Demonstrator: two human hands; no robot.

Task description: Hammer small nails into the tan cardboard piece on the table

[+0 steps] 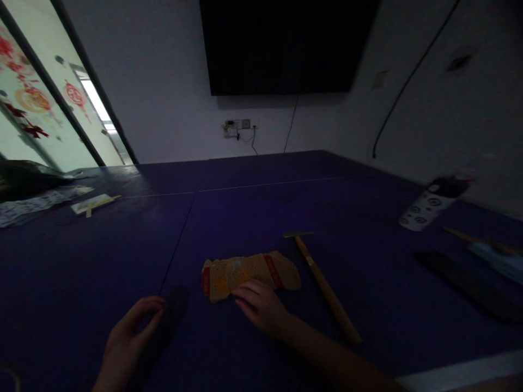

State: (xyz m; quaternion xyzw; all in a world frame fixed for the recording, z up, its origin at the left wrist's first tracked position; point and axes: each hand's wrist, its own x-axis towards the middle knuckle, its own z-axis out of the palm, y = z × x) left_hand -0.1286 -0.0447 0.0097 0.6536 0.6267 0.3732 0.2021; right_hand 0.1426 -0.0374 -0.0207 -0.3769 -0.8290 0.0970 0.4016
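Note:
A tan, perforated piece with red bands and an orange patch (245, 272) lies flat on the dark purple tabletop (229, 343). My right hand (261, 306) rests at its near edge, fingers together and bent over the edge; what they pinch, if anything, is hidden. To the left, my left hand (134, 335) is just above the table, its thumb and forefinger curled to a near-touching ring. Anything between those fingertips is too small to tell. A hammer (327, 288) with a wooden handle and thin metal head lies just right of the tan piece.
At the right are a patterned bottle (429, 204), a dark flat object (469, 283) and a blue item (496, 260) beside a thin stick. Papers (32, 206) and a small card (95, 204) lie at the left. A black screen (286, 46) hangs on the wall.

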